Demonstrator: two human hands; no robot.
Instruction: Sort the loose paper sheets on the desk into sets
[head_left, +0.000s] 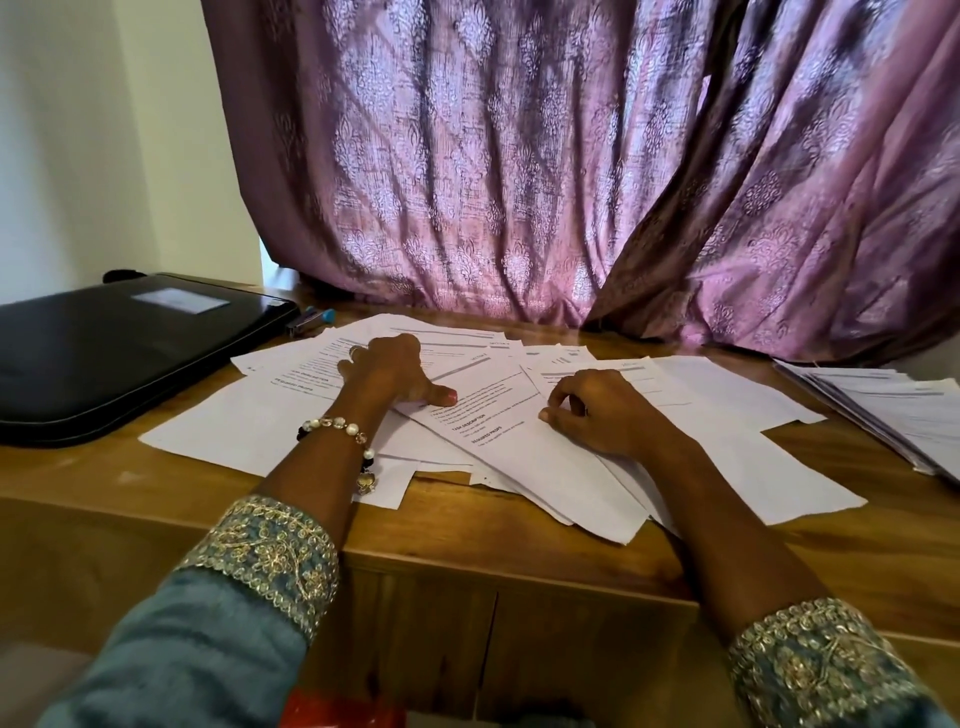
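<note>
Several loose printed paper sheets (519, 457) lie overlapping in a messy spread across the middle of the wooden desk (519, 551). My left hand (387, 374) rests flat on the sheets at centre left, its fingers spread and the thumb stretched to the right. It wears a ring, with a bead bracelet on the wrist. My right hand (597, 410) sits on the pile to the right. Its fingers are curled, and thumb and fingertips pinch the left edge of a paper sheet (670, 384).
A black zipped folder (104, 353) covers the desk's left end, with a blue stapler (307, 319) beside its far corner. A separate fanned stack of sheets (893, 410) lies at the right edge. A purple curtain (571, 156) hangs right behind the desk.
</note>
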